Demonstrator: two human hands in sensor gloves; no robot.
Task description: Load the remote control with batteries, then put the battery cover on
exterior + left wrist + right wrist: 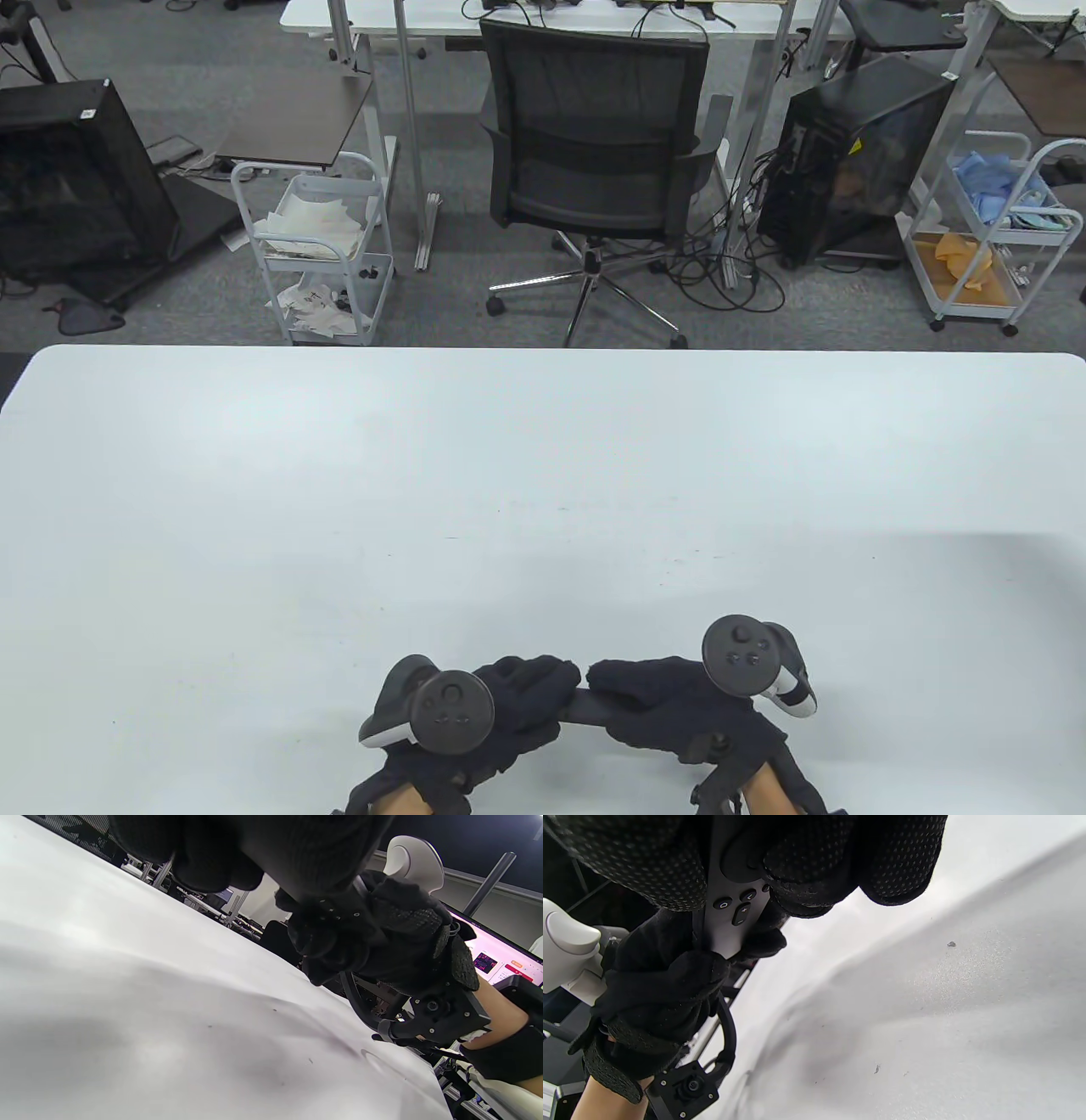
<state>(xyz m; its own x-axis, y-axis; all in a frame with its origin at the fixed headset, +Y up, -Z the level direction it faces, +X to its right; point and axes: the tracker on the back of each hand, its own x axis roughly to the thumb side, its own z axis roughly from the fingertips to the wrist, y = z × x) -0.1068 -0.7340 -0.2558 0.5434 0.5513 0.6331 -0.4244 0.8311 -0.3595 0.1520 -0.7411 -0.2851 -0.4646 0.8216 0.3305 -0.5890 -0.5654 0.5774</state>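
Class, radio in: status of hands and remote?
Left hand and right hand both grip remote control above table. Batteries, cover not visible. Nothing obstructing.

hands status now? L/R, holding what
Left hand: grips one end of the remote control.
Right hand: grips the other end.

Setting: office or lab workroom. Grey carpet floor [170, 314] fills the upper half of the table view. Black mesh swivel chair [594, 161] on castors, top centre, at a white desk [382, 17] strung with cables. Two black computer towers: one at upper left [72, 178], one at upper right [857, 161]. White wheeled carts: one with papers [318, 246], one with cloths [988, 238]. Lit monitor [500, 961] at right edge of left wrist view.
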